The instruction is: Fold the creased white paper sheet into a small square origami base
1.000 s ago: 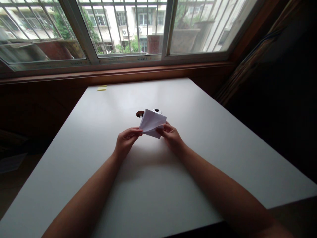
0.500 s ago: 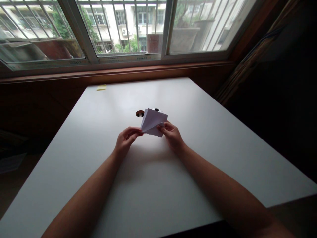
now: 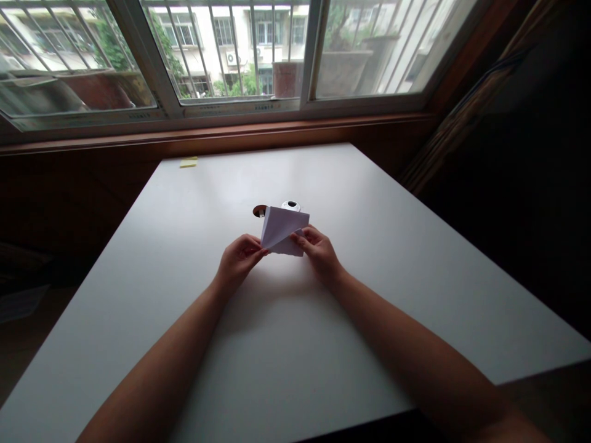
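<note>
Both my hands hold a folded white paper (image 3: 282, 227) just above the middle of a white table (image 3: 369, 258). My left hand (image 3: 239, 259) pinches the paper's lower left corner with closed fingers. My right hand (image 3: 317, 251) grips its right side, thumb on top. The paper is folded into a triangular, layered shape with its flap tilted up and away from me.
Behind the paper a round cable hole (image 3: 259, 211) opens in the tabletop, with a small white round cap (image 3: 290, 205) beside it. A yellow sticky note (image 3: 188, 162) lies at the far edge. A barred window (image 3: 231, 55) runs along the back; a dark curtain (image 3: 484, 92) hangs right.
The paper's flap has dropped lower and flatter between my hands. My left hand has shifted slightly right toward the paper. The white cap behind it shows more.
</note>
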`<action>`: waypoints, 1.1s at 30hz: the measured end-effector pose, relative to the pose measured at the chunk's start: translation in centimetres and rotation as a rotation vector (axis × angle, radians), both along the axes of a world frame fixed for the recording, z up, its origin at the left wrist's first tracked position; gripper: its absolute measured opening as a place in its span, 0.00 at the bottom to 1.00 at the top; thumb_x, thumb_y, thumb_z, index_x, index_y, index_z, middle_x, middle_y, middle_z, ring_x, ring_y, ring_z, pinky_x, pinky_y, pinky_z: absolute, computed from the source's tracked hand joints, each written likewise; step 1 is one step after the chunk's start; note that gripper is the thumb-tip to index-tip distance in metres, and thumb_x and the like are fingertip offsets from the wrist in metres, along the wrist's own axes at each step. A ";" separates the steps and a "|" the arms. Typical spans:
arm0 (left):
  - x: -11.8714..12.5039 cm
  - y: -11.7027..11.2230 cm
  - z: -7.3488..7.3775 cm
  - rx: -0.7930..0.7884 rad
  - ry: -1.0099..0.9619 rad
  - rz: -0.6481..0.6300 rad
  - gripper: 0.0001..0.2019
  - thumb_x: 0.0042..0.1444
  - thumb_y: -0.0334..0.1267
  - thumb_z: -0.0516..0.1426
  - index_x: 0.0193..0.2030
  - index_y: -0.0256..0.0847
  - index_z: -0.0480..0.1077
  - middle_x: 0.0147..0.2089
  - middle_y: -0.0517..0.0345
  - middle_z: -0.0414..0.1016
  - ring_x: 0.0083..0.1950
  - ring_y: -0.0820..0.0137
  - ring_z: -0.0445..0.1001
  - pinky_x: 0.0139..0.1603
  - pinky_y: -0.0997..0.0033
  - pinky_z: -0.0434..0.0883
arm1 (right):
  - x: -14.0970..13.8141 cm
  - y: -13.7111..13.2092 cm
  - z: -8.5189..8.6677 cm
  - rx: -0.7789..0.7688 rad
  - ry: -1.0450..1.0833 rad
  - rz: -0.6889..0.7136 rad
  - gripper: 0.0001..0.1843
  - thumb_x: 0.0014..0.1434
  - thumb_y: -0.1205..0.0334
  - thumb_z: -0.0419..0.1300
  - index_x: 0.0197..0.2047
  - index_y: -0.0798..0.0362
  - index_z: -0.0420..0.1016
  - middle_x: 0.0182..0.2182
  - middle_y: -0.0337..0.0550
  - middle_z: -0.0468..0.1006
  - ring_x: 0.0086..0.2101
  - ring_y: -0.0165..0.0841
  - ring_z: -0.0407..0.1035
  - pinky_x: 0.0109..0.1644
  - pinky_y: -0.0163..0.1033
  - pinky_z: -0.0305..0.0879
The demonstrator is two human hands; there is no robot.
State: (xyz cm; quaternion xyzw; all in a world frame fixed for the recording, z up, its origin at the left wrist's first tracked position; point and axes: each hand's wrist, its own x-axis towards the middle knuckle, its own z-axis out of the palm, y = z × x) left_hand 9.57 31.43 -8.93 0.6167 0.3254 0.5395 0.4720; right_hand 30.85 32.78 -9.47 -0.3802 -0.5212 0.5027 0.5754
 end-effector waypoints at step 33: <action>0.0 -0.1 0.3 -0.199 -0.009 -0.250 0.54 0.55 0.37 0.65 0.73 0.52 0.24 0.28 0.59 0.78 0.28 0.61 0.81 0.31 0.64 0.78 | -0.8 -0.9 0.0 0.047 -0.054 0.046 0.19 0.56 0.48 0.65 0.44 0.46 0.63 0.31 0.36 0.74 0.28 0.31 0.68 0.29 0.35 0.63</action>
